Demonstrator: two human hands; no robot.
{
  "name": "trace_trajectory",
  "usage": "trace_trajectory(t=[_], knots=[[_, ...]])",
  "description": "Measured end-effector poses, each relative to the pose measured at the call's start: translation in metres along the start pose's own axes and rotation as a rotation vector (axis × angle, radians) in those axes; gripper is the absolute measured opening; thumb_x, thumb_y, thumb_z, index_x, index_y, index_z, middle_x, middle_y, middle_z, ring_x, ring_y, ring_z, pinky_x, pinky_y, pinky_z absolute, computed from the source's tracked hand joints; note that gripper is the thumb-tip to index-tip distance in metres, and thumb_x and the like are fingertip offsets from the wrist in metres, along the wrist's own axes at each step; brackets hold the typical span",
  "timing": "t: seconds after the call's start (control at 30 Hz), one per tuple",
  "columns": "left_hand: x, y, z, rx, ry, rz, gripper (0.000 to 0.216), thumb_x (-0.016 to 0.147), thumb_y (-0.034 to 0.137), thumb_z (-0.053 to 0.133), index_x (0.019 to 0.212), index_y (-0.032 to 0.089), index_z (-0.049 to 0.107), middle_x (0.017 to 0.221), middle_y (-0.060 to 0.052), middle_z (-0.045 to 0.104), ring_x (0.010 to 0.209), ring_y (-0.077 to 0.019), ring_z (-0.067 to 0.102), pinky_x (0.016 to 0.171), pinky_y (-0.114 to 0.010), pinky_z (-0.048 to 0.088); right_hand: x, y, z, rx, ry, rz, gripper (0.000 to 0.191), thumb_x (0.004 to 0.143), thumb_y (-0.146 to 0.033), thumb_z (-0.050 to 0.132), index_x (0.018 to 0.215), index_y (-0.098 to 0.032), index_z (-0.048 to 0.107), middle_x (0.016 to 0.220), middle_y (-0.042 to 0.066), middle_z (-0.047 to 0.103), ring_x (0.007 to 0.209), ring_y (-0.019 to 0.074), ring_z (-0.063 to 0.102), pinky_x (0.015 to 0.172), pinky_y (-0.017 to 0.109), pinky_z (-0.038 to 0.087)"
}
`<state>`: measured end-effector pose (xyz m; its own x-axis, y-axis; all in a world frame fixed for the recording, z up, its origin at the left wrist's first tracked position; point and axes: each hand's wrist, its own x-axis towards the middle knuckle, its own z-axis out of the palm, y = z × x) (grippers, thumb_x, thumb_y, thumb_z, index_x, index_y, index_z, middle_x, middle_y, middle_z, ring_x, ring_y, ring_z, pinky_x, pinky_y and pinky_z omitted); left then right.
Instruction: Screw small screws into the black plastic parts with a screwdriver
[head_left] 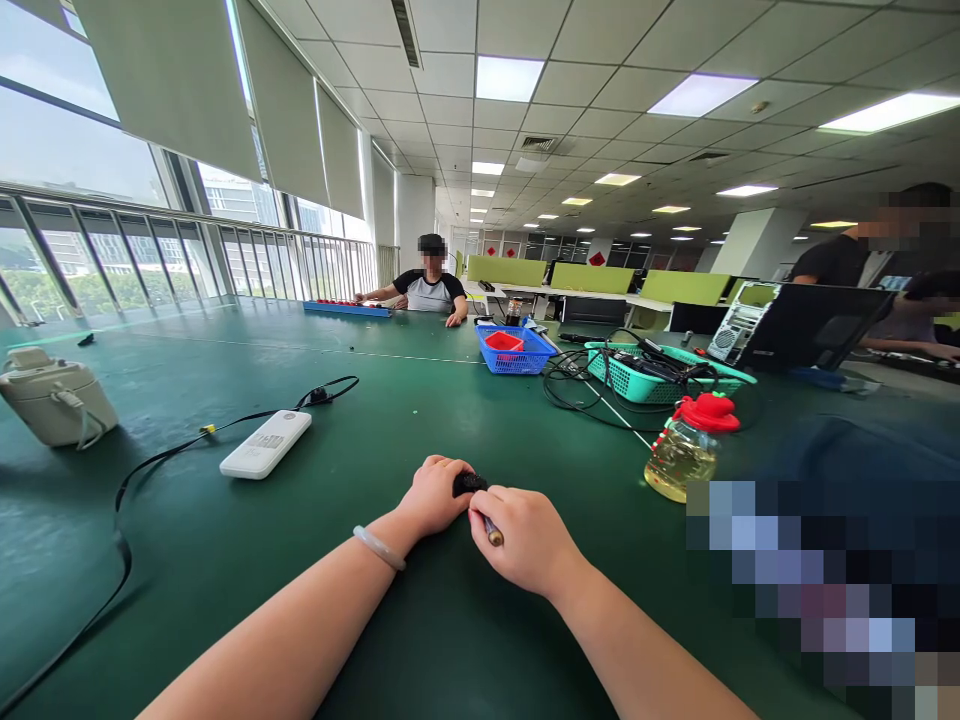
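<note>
Both my hands meet at the near middle of a dark green table (225, 520). My left hand (431, 495), with a pale bracelet on its wrist, is closed around a small black object (469, 484). My right hand (521, 540) is closed in a pinch on a thin tool with a brass-coloured tip (493, 533), held right against the black object. What the black object is cannot be made out.
A white power bank (266, 443) on a black cable lies to the left, a beige appliance (56, 400) further left. A bottle of yellow liquid with a red cap (686, 445) stands right. Blue (514, 352) and teal (645, 375) baskets sit beyond. One person sits at the far end, another at right.
</note>
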<state>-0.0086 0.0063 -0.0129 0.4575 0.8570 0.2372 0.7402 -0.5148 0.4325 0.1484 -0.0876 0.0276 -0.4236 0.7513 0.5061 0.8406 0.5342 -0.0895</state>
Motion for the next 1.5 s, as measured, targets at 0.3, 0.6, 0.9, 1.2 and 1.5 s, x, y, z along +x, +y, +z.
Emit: trace_trajectory(t=[0.3,0.6,0.9,1.2,1.5], knots=[[0.0002,-0.0020,0.0019,-0.005,0.002,0.017,0.032,0.078,0.028,0.060,0.109,0.023,0.068,0.116,-0.003,0.070,0.121,-0.0297,0.050,0.106,-0.043,0.040,-0.0015,-0.0002,0.0010,0.011,0.053,-0.023,0.018,0.087,-0.019,0.050,0.075,-0.019,0.063,0.066,0.000,0.062,0.055,0.0105,0.050,0.055,0.025,0.027],[0.0003,-0.0020,0.0018,0.001,0.003,0.015,0.032,0.078,0.027,0.060,0.109,0.023,0.068,0.117,-0.003,0.070,0.122,-0.0291,0.049,0.106,-0.042,0.040,-0.0015,0.0011,0.0017,0.023,0.033,-0.004,0.016,0.087,-0.019,0.050,0.076,-0.019,0.062,0.067,0.000,0.062,0.055,0.0106,0.051,0.054,0.025,0.027],[-0.0002,0.0001,0.0003,0.011,0.000,0.013,0.031,0.080,0.028,0.060,0.110,0.023,0.068,0.117,-0.002,0.070,0.121,-0.0288,0.050,0.106,-0.042,0.040,-0.0008,0.0025,0.0011,0.046,0.055,-0.008,0.017,0.087,-0.019,0.050,0.076,-0.019,0.062,0.066,0.000,0.062,0.055,0.0107,0.050,0.055,0.026,0.028],[-0.0006,0.0000,0.0009,0.030,0.001,0.016,0.032,0.081,0.029,0.059,0.111,0.022,0.067,0.119,-0.003,0.069,0.121,-0.0291,0.049,0.107,-0.042,0.040,-0.0014,0.0026,0.0012,0.044,0.074,-0.008,0.018,0.087,-0.019,0.049,0.074,-0.019,0.061,0.065,0.000,0.061,0.055,0.0104,0.049,0.055,0.026,0.028],[-0.0005,-0.0006,0.0015,0.030,-0.002,0.013,0.032,0.082,0.029,0.058,0.112,0.023,0.067,0.120,-0.003,0.069,0.122,-0.0290,0.049,0.107,-0.044,0.039,-0.0010,0.0033,0.0016,0.043,0.075,-0.015,0.016,0.086,-0.017,0.050,0.074,-0.019,0.062,0.066,0.000,0.062,0.055,0.0103,0.049,0.055,0.025,0.027]])
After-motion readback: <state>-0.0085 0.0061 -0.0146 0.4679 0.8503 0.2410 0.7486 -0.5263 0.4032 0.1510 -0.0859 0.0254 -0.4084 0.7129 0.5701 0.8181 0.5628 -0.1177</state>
